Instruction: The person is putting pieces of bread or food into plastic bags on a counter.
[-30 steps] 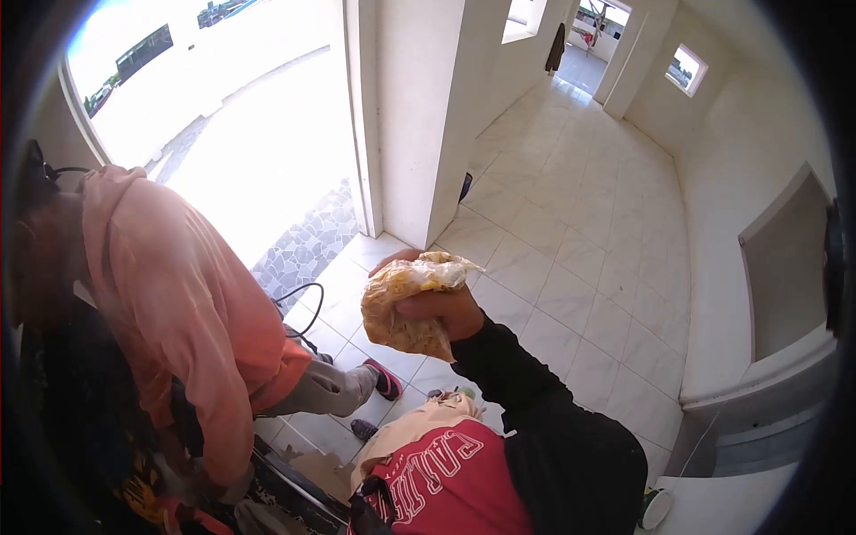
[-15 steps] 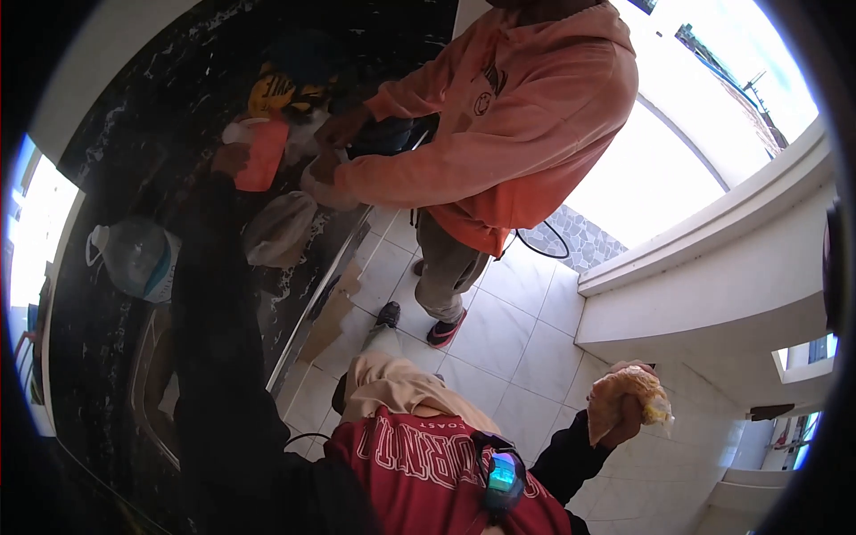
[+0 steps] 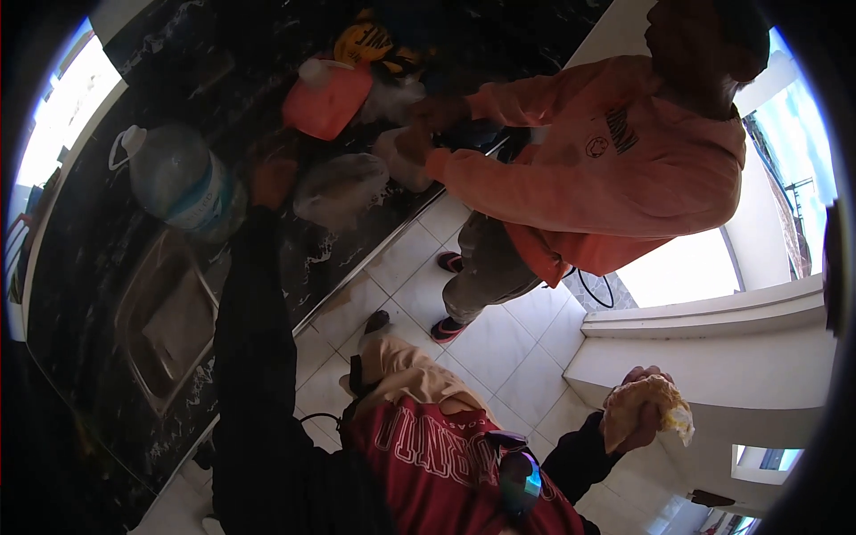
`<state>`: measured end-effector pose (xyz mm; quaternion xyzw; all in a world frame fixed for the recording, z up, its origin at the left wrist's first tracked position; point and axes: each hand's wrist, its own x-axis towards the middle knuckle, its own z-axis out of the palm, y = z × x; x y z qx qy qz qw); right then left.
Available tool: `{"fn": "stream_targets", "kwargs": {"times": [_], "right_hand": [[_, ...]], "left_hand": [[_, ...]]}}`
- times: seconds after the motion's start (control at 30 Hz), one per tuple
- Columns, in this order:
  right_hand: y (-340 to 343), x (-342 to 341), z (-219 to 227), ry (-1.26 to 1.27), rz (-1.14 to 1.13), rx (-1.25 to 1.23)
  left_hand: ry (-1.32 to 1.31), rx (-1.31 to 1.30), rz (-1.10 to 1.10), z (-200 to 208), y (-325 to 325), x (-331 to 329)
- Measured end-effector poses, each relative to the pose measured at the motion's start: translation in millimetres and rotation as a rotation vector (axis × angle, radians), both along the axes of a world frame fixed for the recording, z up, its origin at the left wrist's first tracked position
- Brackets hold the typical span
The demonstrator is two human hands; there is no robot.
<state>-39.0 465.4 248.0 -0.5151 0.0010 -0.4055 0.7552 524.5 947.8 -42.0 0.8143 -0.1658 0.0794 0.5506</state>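
Note:
My right hand (image 3: 644,426) is closed around a folded piece of bread (image 3: 635,406), held out at the right. Pale and yellowish filling shows at the bread's open end. My left arm reaches over the dark counter, and my left hand (image 3: 272,176) is low over it, just short of a pink container (image 3: 328,98) with a white part on top. Dim light and blur hide how its fingers are set. Right of that hand lies a clear plastic bag (image 3: 341,189) with something inside. On its left stands a big clear water bottle (image 3: 183,183) with a white handle.
A co-worker in an orange hoodie (image 3: 588,169) stands across from me, both hands at a whitish bag (image 3: 403,160). Beyond the pink container is a yellow and black item (image 3: 364,41). A metal sink (image 3: 169,325) is set into the black marbled counter (image 3: 308,267). White floor tiles (image 3: 499,357) lie below.
My left hand has come off the pink container and drawn back from it. The view has turned, so the counter things and the co-worker sit further right. The bread stays in my right hand.

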Motion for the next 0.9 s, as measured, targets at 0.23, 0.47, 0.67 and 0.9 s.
{"fn": "stream_targets", "kwargs": {"times": [0.23,0.47,0.67,0.9], "right_hand": [[20.6,38.7,15.2,-0.042,0.084,0.080],[49.5,63.2,21.7,-0.044,-0.037,-0.015],[58.7,59.4,19.1,0.024,-0.145,-0.040],[78.8,74.5,14.1,0.102,-0.184,-0.060]], "left_hand": [[-0.103,0.182,0.124,21.1,-19.7,-16.3],[-0.055,0.147,-0.131,67.6,-80.4,18.6],[-0.040,0.309,-0.050,77.7,-100.5,-0.6],[0.188,0.042,-0.220,73.5,-141.6,-124.5]]}}
